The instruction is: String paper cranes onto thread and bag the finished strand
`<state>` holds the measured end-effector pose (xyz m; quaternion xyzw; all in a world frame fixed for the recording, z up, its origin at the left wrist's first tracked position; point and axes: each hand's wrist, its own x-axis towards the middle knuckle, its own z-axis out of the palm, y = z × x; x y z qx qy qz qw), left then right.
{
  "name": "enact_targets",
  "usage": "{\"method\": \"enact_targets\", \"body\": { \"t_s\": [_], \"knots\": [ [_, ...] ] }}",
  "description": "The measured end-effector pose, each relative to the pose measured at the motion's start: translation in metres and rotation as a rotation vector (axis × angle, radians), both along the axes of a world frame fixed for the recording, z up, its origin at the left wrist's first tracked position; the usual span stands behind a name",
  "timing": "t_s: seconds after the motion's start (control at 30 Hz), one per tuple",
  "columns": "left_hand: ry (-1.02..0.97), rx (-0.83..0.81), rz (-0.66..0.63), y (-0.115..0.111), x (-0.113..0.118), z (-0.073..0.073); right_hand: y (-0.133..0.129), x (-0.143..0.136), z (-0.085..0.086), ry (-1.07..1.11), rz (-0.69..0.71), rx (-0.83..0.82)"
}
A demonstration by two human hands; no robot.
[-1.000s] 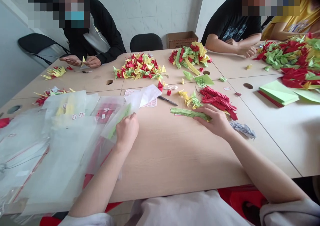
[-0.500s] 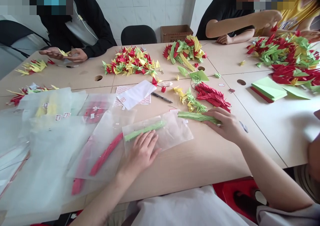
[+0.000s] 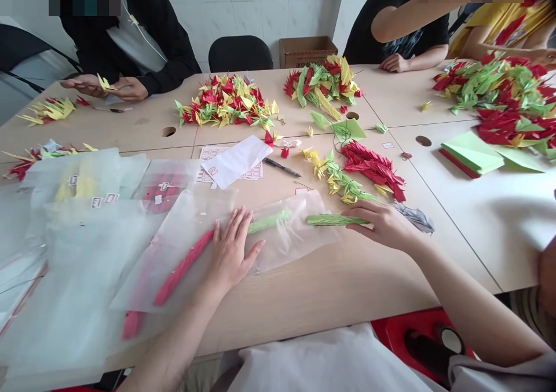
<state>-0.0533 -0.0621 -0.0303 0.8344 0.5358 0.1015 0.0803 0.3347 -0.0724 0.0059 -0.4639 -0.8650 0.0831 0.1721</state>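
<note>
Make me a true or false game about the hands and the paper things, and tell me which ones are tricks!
1. The right hand holds a green paper bundle. True.
2. The left hand is curled into a fist. False: it is spread open, palm down, on a see-through bag.
3. The pen lies on the table. True.
4. The cardboard box sits on the table. False: it is behind the table.
5. Green sheets lie on red sheets. True.
</note>
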Motion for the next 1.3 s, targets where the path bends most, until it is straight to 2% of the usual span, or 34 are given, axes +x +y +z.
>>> {"method": "enact_targets", "body": {
  "t_s": [0.13,0.27,0.33,0.67,0.8,1.0,1.1,1.17,1.3],
  "knots": [
    [-0.002,-0.003,-0.02,0.002,0.0,0.0,0.004,0.0,0.001,0.007,0.022,-0.058],
    [0.008,0.007,-0.029,0.003,0.0,0.0,0.004,0.013,0.0,-0.021,-0.037,-0.027],
    [0.008,0.018,-0.039,0.004,0.0,0.0,0.002,0.019,0.001,-0.016,-0.022,-0.04],
    [0.03,0.063,-0.114,0.004,-0.002,-0.004,0.001,0.034,0.012,0.005,0.09,-0.274],
    [0.038,0.074,-0.124,0.004,-0.002,-0.004,0.001,0.019,0.01,0.045,0.071,-0.281],
    [0.036,0.076,-0.143,0.004,-0.003,-0.005,0.005,-0.047,-0.008,0.068,0.002,-0.201],
    [0.012,0.063,-0.144,0.004,-0.003,-0.004,0.004,-0.069,-0.017,0.144,0.063,-0.155],
    [-0.026,0.051,-0.137,0.003,-0.003,-0.002,0.001,-0.068,-0.019,0.18,0.11,-0.121],
    [-0.151,0.026,-0.08,0.001,-0.005,0.003,-0.007,-0.037,-0.018,0.198,0.001,-0.134]
  ]
}}
